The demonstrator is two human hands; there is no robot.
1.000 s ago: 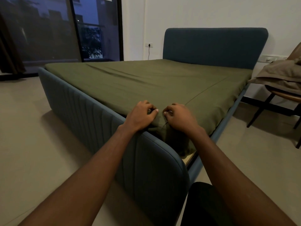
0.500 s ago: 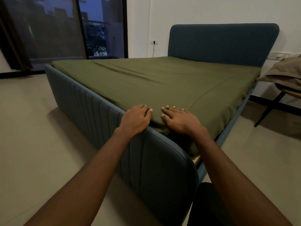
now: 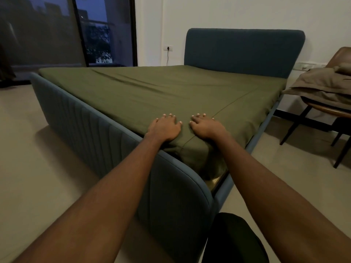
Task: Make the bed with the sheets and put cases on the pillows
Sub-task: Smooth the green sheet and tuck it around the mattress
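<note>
An olive green sheet point(image 3: 171, 92) covers the mattress of a blue upholstered bed point(image 3: 79, 120) with a blue headboard point(image 3: 243, 52). At the near corner of the mattress my left hand point(image 3: 164, 128) lies flat on the sheet with its fingers spread. My right hand point(image 3: 206, 126) lies flat beside it, a small gap between the two. Both press on the fabric and hold nothing. A seam runs from the corner between my hands. Shallow creases cross the far left part of the sheet.
A brown chair point(image 3: 322, 111) stands to the right of the bed with folded beige bedding point(image 3: 321, 84) piled on it. Dark glass doors point(image 3: 57, 31) fill the back left wall. A wall socket point(image 3: 168, 48) with a cable sits beside the headboard. Pale floor surrounds the bed.
My hands went from curled fingers gripping the sheet at the corner to lying flat, and they slid forward onto the top of the mattress.
</note>
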